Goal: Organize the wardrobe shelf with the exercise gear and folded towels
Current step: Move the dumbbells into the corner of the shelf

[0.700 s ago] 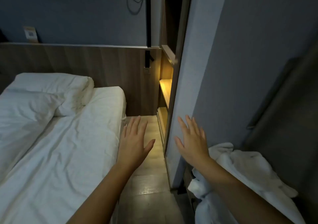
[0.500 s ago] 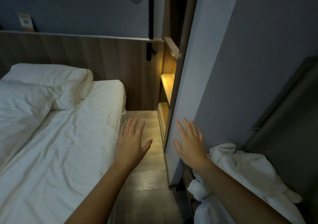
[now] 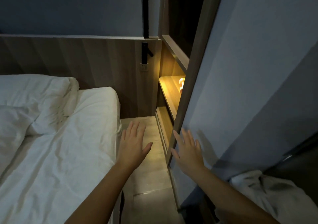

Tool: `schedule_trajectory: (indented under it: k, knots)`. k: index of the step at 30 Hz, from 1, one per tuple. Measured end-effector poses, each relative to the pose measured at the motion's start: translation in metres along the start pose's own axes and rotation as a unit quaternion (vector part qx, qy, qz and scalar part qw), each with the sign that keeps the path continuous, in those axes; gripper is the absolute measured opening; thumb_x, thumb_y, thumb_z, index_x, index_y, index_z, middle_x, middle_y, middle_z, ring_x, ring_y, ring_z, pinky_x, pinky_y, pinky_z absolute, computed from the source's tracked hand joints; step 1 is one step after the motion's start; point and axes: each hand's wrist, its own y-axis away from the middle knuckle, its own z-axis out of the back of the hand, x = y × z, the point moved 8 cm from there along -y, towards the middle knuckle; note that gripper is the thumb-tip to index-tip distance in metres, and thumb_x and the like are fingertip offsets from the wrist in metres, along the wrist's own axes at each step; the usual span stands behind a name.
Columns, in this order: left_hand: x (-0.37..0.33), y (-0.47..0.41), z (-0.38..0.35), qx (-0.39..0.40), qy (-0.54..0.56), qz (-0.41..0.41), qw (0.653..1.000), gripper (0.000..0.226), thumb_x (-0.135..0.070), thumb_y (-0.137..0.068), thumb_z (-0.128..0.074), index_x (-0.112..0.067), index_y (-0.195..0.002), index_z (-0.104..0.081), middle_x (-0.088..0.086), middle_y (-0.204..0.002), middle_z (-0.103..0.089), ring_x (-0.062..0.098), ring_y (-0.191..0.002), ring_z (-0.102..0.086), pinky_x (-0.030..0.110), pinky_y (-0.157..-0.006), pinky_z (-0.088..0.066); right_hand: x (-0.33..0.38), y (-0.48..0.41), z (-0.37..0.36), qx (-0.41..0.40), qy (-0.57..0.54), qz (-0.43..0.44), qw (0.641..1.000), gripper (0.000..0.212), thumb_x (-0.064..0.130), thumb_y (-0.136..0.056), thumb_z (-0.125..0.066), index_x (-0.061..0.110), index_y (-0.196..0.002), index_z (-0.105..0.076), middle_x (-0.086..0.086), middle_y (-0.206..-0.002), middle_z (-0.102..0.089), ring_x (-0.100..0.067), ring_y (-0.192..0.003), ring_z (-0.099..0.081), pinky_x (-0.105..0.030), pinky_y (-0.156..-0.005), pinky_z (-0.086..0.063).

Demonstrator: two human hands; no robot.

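Observation:
A lit wooden wardrobe shelf (image 3: 169, 88) glows yellow beyond the edge of a grey wall panel. On it a small pale object (image 3: 181, 85) shows partly, too cut off to identify. My left hand (image 3: 133, 143) hovers flat and open over the floor strip between bed and wardrobe, holding nothing. My right hand (image 3: 187, 150) is open with fingers spread, next to the lower edge of the grey panel (image 3: 240, 86). A crumpled white towel (image 3: 275, 194) lies at the lower right beside my right forearm.
A bed with rumpled white bedding (image 3: 51, 146) fills the left side, with a pillow (image 3: 34, 93) against the wooden headboard (image 3: 77, 57). A narrow pale floor strip (image 3: 149, 172) runs between bed and wardrobe. A wall socket (image 3: 143, 67) sits by the shelf.
The view has shifted forward and down toward the lit shelf, which now shows more of its inside. Both hands stay open and have moved slightly forward.

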Motion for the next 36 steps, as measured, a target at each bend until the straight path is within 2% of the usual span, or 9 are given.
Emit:
schedule_trajectory:
  k: [5,9,11,16,19,21,28,36]
  knots:
    - [0.024,-0.071,-0.031,0.046,0.009,-0.033,0.998,0.07,-0.052,-0.086,-0.063,-0.019,-0.144,-0.043,0.006,-0.153,-0.038,0.028,-0.144,-0.029,0.041,-0.111,-0.018,0.002,-0.071,-0.011,0.008,-0.005,-0.04,0.999,0.067,0.05,-0.101,-0.033,0.029,-0.156,-0.002,-0.004,-0.164,0.0,-0.028,-0.151,0.001,-0.051,-0.118,-0.012]
    - [0.036,-0.119,-0.053,0.058,0.007,-0.045,0.997,0.068,-0.05,-0.082,-0.069,-0.017,-0.138,-0.05,0.009,-0.146,-0.047,0.032,-0.137,-0.041,0.044,-0.106,-0.025,-0.003,-0.118,-0.019,0.015,-0.009,-0.052,0.998,0.067,0.05,-0.1,-0.032,0.031,-0.155,0.0,-0.003,-0.164,0.002,-0.028,-0.151,0.003,-0.05,-0.119,-0.009]
    - [0.04,-0.144,-0.063,0.06,0.006,-0.048,0.997,0.067,-0.049,-0.082,-0.069,-0.017,-0.138,-0.049,0.009,-0.146,-0.047,0.031,-0.138,-0.04,0.045,-0.107,-0.026,-0.007,-0.145,-0.02,0.019,-0.013,-0.058,0.998,0.066,0.049,-0.101,-0.032,0.031,-0.155,0.002,-0.002,-0.164,0.004,-0.027,-0.151,0.004,-0.049,-0.119,-0.006]
    - [0.052,-0.208,-0.093,0.087,0.01,-0.042,0.995,0.066,-0.047,-0.087,-0.063,-0.02,-0.143,-0.043,0.006,-0.153,-0.037,0.028,-0.145,-0.027,0.043,-0.111,-0.016,-0.018,-0.217,-0.026,0.012,-0.023,-0.065,0.998,0.068,0.046,-0.1,-0.037,0.031,-0.155,0.0,-0.003,-0.164,0.002,-0.026,-0.151,0.003,-0.05,-0.119,-0.009]
    - [0.055,-0.257,-0.113,0.1,0.01,-0.045,0.994,0.066,-0.049,-0.093,-0.053,-0.024,-0.15,-0.032,0.002,-0.16,-0.021,0.023,-0.149,-0.011,0.037,-0.112,-0.004,-0.032,-0.271,-0.029,0.004,-0.029,-0.076,0.997,0.069,0.044,-0.1,-0.04,0.031,-0.155,-0.002,-0.002,-0.164,0.0,-0.026,-0.151,0.001,-0.051,-0.119,-0.011]
    - [0.055,-0.289,-0.122,0.101,0.024,-0.046,0.993,0.067,-0.049,-0.094,-0.051,-0.024,-0.152,-0.028,0.001,-0.162,-0.017,0.022,-0.15,-0.007,0.036,-0.112,0.0,-0.039,-0.303,-0.027,0.006,-0.035,-0.086,0.996,0.068,0.043,-0.1,-0.041,0.031,-0.155,-0.003,-0.002,-0.164,0.0,-0.025,-0.151,0.001,-0.051,-0.119,-0.011]
    - [0.059,-0.389,-0.143,0.124,0.059,-0.05,0.989,0.068,-0.043,-0.096,-0.051,-0.025,-0.154,-0.019,0.001,-0.163,-0.009,0.02,-0.15,0.001,0.041,-0.12,-0.005,-0.051,-0.393,-0.026,0.022,-0.019,-0.102,0.994,0.069,0.046,-0.1,-0.04,0.032,-0.155,-0.001,-0.003,-0.164,0.001,-0.026,-0.151,0.003,-0.05,-0.12,-0.01]
    - [0.079,-0.525,-0.185,0.163,0.06,-0.136,0.975,0.067,-0.04,-0.097,-0.051,-0.024,-0.154,-0.02,0.002,-0.163,-0.009,0.02,-0.15,0.0,0.042,-0.12,-0.007,-0.067,-0.507,-0.038,0.007,-0.01,-0.181,0.983,0.068,0.046,-0.101,-0.038,0.032,-0.155,0.001,-0.004,-0.164,0.003,-0.026,-0.151,0.002,-0.049,-0.119,-0.009]
